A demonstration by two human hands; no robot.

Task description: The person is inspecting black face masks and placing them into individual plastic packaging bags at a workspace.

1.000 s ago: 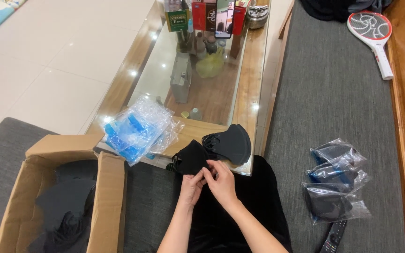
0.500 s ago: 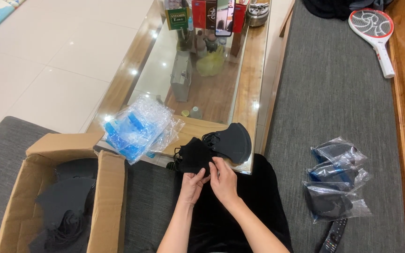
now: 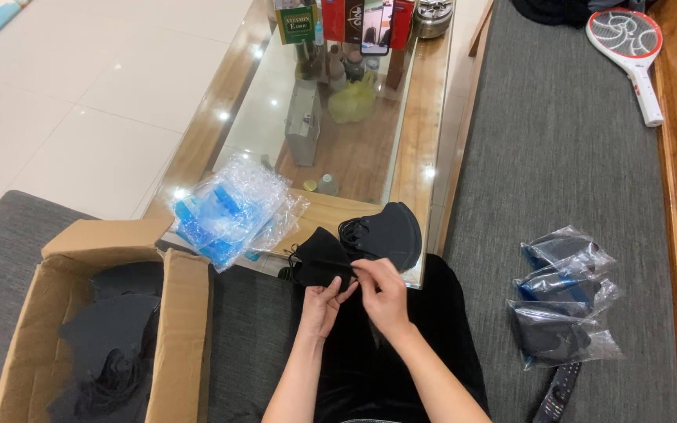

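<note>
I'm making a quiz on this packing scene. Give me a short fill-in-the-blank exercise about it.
1. Both hands hold a ____ face mask.
2. The cardboard box of masks lies on the person's ____ side.
3. The bagged masks lie on the ____ cushion.

Missing words: black; left; grey

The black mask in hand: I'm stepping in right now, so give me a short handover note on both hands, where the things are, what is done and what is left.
Left hand: grips the lower edge of a black mask over the lap.
Right hand: pinches the same mask at its right end.
A stack of black masks lies on the near edge of the glass table; empty clear bags lie beside it.
Done: bagged masks sit on the grey couch to the right.
Left: loose black masks fill the cardboard box to the left, plus the table stack; the one in hand is not bagged.
</note>
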